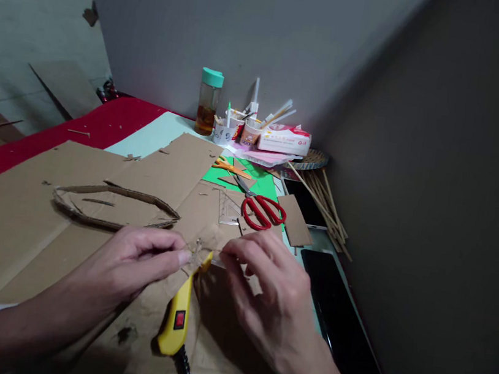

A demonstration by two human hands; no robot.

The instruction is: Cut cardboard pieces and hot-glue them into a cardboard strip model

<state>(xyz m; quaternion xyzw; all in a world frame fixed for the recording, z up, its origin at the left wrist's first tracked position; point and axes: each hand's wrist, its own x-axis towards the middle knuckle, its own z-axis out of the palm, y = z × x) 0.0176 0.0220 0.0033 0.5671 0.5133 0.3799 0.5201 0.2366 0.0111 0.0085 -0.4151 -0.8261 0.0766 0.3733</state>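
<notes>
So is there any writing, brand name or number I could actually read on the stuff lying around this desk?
None can be read.
White box: red print and a red logo, too blurred to make out.
Paper cups: dark markings, too small to read.
Clear ruler: fine scale marks, no legible numbers.
Yellow glue gun: only a red switch, with no words visible.

Table [155, 130], pale top: cardboard sheets [16, 222] from centre to 9 o'clock; red cloth [101, 120] at 10 o'clock. Green paper [263, 184] and red-handled scissors [262, 210] near centre, cups of pens [236, 129] at 12 o'clock; black slab [334, 310] at 3 o'clock.
</notes>
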